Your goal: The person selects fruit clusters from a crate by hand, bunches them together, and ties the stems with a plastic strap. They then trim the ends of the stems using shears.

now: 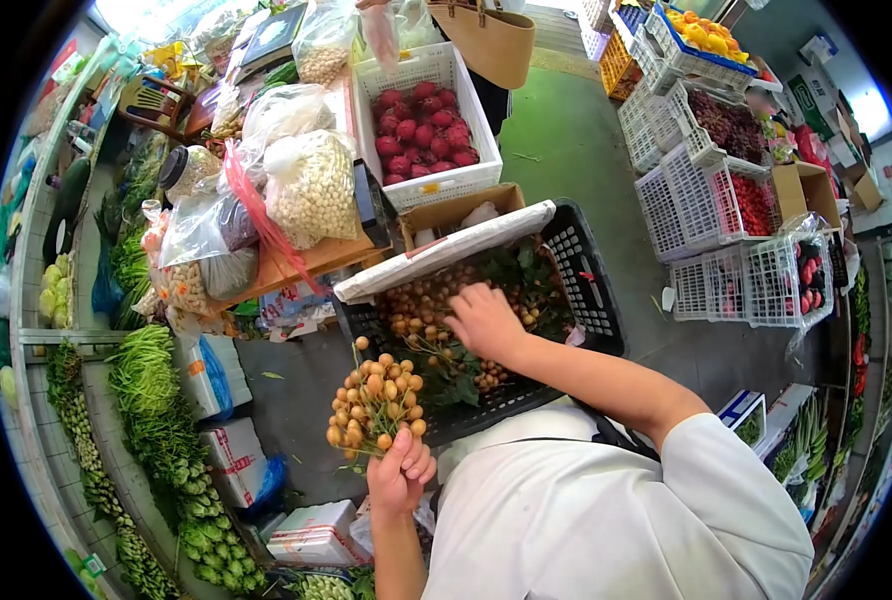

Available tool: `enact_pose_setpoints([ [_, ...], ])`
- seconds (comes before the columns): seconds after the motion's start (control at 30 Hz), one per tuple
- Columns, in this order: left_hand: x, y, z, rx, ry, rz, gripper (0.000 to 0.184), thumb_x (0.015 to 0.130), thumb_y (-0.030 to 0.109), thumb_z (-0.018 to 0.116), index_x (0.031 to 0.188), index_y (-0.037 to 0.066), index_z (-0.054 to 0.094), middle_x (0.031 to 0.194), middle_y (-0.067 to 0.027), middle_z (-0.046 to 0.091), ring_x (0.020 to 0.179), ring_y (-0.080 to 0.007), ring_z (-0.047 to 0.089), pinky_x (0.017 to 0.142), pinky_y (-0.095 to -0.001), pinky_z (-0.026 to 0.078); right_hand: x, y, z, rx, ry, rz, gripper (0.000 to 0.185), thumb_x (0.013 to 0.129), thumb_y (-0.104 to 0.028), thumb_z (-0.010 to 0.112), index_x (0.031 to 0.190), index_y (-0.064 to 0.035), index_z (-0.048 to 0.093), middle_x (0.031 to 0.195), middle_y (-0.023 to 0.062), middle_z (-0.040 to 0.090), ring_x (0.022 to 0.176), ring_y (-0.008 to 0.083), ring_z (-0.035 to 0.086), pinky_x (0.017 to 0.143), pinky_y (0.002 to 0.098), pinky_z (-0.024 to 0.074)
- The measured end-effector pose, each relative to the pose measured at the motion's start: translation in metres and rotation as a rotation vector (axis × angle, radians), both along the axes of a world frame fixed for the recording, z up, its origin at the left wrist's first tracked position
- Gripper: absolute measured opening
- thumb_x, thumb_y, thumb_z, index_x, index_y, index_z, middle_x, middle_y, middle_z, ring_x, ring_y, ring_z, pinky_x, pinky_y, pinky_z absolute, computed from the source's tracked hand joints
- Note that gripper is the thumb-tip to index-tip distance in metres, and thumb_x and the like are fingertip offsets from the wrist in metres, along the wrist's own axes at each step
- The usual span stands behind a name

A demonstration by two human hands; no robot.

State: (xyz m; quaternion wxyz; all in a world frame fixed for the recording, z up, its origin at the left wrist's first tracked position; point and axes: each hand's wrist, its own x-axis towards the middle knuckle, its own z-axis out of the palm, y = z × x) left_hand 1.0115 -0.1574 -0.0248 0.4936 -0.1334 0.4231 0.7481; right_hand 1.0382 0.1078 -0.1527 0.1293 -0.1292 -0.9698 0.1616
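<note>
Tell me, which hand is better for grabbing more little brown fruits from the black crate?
Probably the right hand: it reaches into the black crate, over the brown fruits, while the left hand is busy holding a bunch.

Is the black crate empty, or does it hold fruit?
Not empty: the black crate holds brown fruit and green leaves, visible around the right hand.
</note>
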Motion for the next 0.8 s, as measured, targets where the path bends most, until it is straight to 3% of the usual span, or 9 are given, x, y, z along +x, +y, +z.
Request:
enact_pose_setpoints([
  [0.07, 0.000, 0.000, -0.001, -0.002, -0.005, 0.000, 0.013, 0.108, 0.020, 0.050, 0.098, 0.012, 0.053, 0.065, 0.0082, 0.036, 0.051, -0.0042, 0.035, 0.046, -0.0226, 0.033, -0.001, -0.015, 0.002, -0.217, -0.205, 0.132, 0.034, 0.097, -0.036, 0.062, 0.093, -0.0030, 0.067, 0.080, 0.0162, 0.067, 0.080, 0.0343, 0.068, 0.073, 0.0446, 0.0535],
  [0.13, -0.001, -0.001, -0.002, -0.001, -0.002, -0.002, 0.013, 0.108, 0.020, 0.050, 0.097, 0.012, 0.053, 0.065, 0.0081, 0.037, 0.051, -0.0043, 0.035, 0.046, -0.0227, 0.033, -0.005, -0.030, 0.006, -0.342, -0.591, 0.206, 0.044, 0.097, -0.043, 0.062, 0.094, 0.0006, 0.068, 0.077, 0.0205, 0.068, 0.076, 0.0375, 0.069, 0.070, 0.0460, 0.0562],
  [0.27, -0.003, -0.002, -0.005, 0.035, -0.027, -0.007, 0.013, 0.106, 0.019, 0.054, 0.095, 0.013, 0.053, 0.065, 0.0071, 0.037, 0.053, -0.0061, 0.038, 0.049, -0.0250, 0.034, -0.017, -0.048, -0.036, -0.558, -0.805, 0.128, 0.048, 0.096, -0.046, 0.066, 0.101, 0.0018, 0.067, 0.085, 0.0196, 0.071, 0.081, 0.0344, 0.072, 0.066, 0.0448, 0.0583],
  [0.33, -0.002, -0.005, -0.005, 0.049, -0.035, 0.003, 0.013, 0.107, 0.019, 0.053, 0.095, 0.013, 0.053, 0.066, 0.0070, 0.037, 0.053, -0.0062, 0.038, 0.049, -0.0250, 0.035, -0.024, -0.056, -0.040, -1.487, -0.732, -0.382, 0.045, 0.095, -0.045, 0.069, 0.104, -0.0009, 0.065, 0.087, 0.0141, 0.069, 0.079, 0.0276, 0.072, 0.058, 0.0414, 0.0577],
  [0.37, -0.001, -0.006, -0.005, 0.046, -0.036, 0.003, 0.013, 0.107, 0.019, 0.054, 0.095, 0.013, 0.053, 0.066, 0.0069, 0.037, 0.053, -0.0062, 0.038, 0.049, -0.0250, 0.035, -0.025, -0.056, -0.042, -1.652, -0.700, -0.370, 0.039, 0.097, -0.043, 0.069, 0.103, -0.0044, 0.062, 0.082, 0.0064, 0.062, 0.069, 0.0177, 0.064, 0.051, 0.0320, 0.0524],
  [0.47, 0.002, -0.010, -0.009, 0.046, -0.036, 0.021, 0.012, 0.106, 0.020, 0.054, 0.096, 0.013, 0.053, 0.066, 0.0067, 0.038, 0.053, -0.0063, 0.039, 0.049, -0.0251, 0.036, -0.032, -0.049, -0.053, -1.903, -0.587, -0.557, 0.038, 0.098, -0.043, 0.067, 0.097, -0.0061, 0.059, 0.074, 0.0014, 0.053, 0.059, 0.0127, 0.052, 0.048, 0.0265, 0.0457],
  [0.5, 0.003, -0.011, -0.010, 0.046, -0.034, 0.023, 0.012, 0.106, 0.020, 0.055, 0.097, 0.013, 0.053, 0.066, 0.0066, 0.038, 0.053, -0.0065, 0.040, 0.049, -0.0252, 0.036, -0.035, -0.042, -0.032, -1.973, -0.594, -0.604, 0.034, 0.100, -0.042, 0.066, 0.097, -0.0085, 0.060, 0.075, -0.0023, 0.045, 0.059, 0.0095, 0.042, 0.051, 0.0240, 0.0411],
  [0.6, 0.006, -0.010, -0.011, -0.034, -0.003, 0.022, 0.012, 0.106, 0.020, 0.055, 0.098, 0.012, 0.053, 0.067, 0.0061, 0.039, 0.054, -0.0071, 0.041, 0.050, -0.0258, 0.037, -0.041, -0.032, -0.010, -2.001, -0.491, -0.751, 0.038, 0.100, -0.047, 0.065, 0.097, -0.0091, 0.060, 0.075, -0.0031, 0.050, 0.063, 0.0102, 0.051, 0.053, 0.0241, 0.0440],
  [0.8, 0.010, -0.006, -0.017, -0.163, 0.109, -0.032, 0.017, 0.102, 0.019, 0.062, 0.096, 0.006, 0.054, 0.068, 0.0016, 0.043, 0.056, -0.0114, 0.042, 0.052, -0.0302, 0.039, -0.052, -0.030, -0.014, -1.849, -0.690, -0.552, 0.043, 0.101, -0.047, 0.062, 0.106, -0.0053, 0.060, 0.094, 0.0038, 0.064, 0.070, 0.0140, 0.060, 0.058, 0.0275, 0.0526],
])
